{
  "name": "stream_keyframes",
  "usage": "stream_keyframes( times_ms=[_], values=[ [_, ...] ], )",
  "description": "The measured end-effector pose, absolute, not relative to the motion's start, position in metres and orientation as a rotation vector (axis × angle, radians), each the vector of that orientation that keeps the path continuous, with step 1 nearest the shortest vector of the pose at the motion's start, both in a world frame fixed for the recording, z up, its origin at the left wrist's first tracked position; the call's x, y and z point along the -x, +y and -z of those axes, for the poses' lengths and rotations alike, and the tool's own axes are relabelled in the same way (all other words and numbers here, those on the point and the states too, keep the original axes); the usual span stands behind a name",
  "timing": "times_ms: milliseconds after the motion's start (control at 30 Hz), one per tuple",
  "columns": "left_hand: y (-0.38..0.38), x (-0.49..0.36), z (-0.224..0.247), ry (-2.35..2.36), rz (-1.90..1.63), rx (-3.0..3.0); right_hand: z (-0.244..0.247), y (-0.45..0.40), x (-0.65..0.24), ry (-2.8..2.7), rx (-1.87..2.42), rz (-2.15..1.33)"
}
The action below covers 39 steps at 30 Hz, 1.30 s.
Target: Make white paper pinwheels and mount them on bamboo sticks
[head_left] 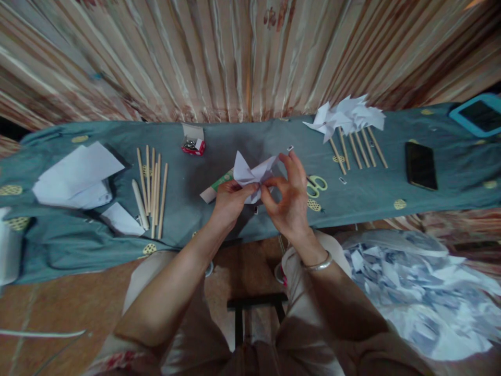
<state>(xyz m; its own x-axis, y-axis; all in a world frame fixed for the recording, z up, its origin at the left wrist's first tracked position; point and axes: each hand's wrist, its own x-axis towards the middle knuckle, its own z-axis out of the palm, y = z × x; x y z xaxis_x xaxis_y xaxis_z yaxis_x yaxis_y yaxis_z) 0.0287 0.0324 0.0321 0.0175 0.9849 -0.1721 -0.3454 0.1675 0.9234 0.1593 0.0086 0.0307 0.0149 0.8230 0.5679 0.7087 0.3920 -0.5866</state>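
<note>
A white paper pinwheel (250, 172) with bent blades is held between my hands above the middle of the cloth. My left hand (231, 201) pinches its lower left side near the centre. My right hand (287, 196) is closed at the pinwheel's centre, thumb and index finger together, other fingers raised behind the right blade. Whether a pin sits between those fingertips is too small to tell. Behind my left hand lies a green and white box (213, 189), partly covered. Green-handled scissors (318, 184) rest just right of my right hand.
On the blue-green cloth (188, 209) lie wooden sticks (152, 183), a white pen-like stick (140, 203), stacked paper (78, 177) and a red box of pins (193, 145). Finished pinwheels (348, 117), a phone (420, 165) and a blue-framed device (479, 115) are rightward. A bag of paper pieces (422, 292) stands lower right.
</note>
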Motion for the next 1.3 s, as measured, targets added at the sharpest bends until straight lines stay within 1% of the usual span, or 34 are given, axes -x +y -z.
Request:
stream_keyframes(
  times_ms=[167,233,300,433,533,633,833,1300],
  values=[
    [0.032,-0.027,-0.039,0.967,-1.204,-0.653,-0.039,0.007,-0.167,-1.629,1.310,-0.205],
    [0.032,-0.025,-0.042,0.963,-1.185,-0.600,-0.038,0.008,-0.172,-1.525,1.337,-0.299],
    [0.032,-0.024,-0.044,0.962,-1.155,-0.572,-0.035,0.011,-0.175,-1.368,1.329,-0.493],
    [0.030,-0.025,-0.045,0.963,-1.097,-0.596,-0.031,0.018,-0.176,-1.048,1.175,-1.096],
    [0.029,-0.027,-0.041,0.960,-1.098,-0.642,-0.036,0.020,-0.174,-0.955,1.117,-1.340],
    [0.028,-0.028,-0.037,0.959,-1.097,-0.687,-0.039,0.021,-0.171,-0.944,1.113,-1.370],
    [0.028,-0.029,-0.031,0.991,-1.105,-0.765,-0.034,0.022,-0.169,-0.913,1.151,-1.292],
    [0.028,-0.031,-0.032,1.026,-1.163,-0.772,-0.031,0.022,-0.168,-0.937,1.147,-1.290]
  ],
)
